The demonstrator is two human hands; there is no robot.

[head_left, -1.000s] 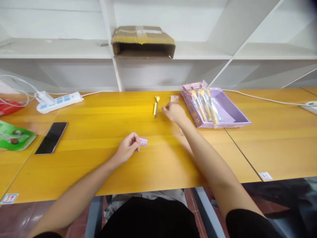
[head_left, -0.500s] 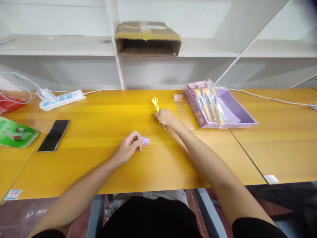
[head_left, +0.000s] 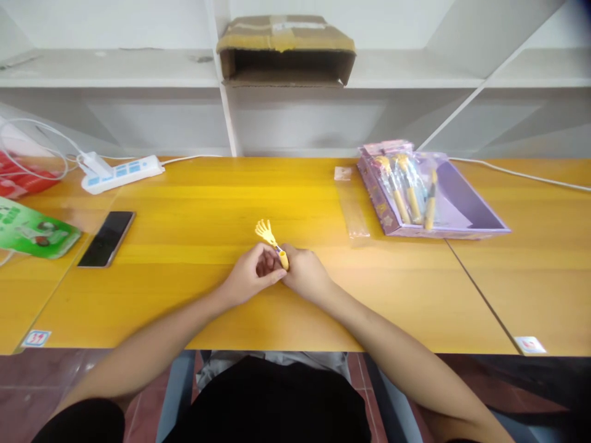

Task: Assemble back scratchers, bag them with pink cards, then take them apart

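Observation:
My right hand (head_left: 305,274) is closed around a small yellow back scratcher (head_left: 266,231) with a hand-shaped head. Its spread claw points up and to the left, and the thick yellow handle end shows between my hands. Just left of it, my left hand (head_left: 245,275) has curled fingers, with the thumb reaching to the handle. A sliver of the purple card (head_left: 277,250) shows beside the thin rod at my left fingertips; most of it is hidden.
At the right, a purple tray (head_left: 482,206) holds several wrapped back scratchers. An empty clear wrapper (head_left: 353,212) lies beside it. On the left are a phone (head_left: 107,239), a power strip (head_left: 122,174) and a green packet (head_left: 39,231). A cardboard box (head_left: 286,37) sits on the shelf.
My right hand has drawn the back scratcher toward me and left, up against my left hand. The purple card, clearly visible before, is now mostly covered. The view has shifted slightly.

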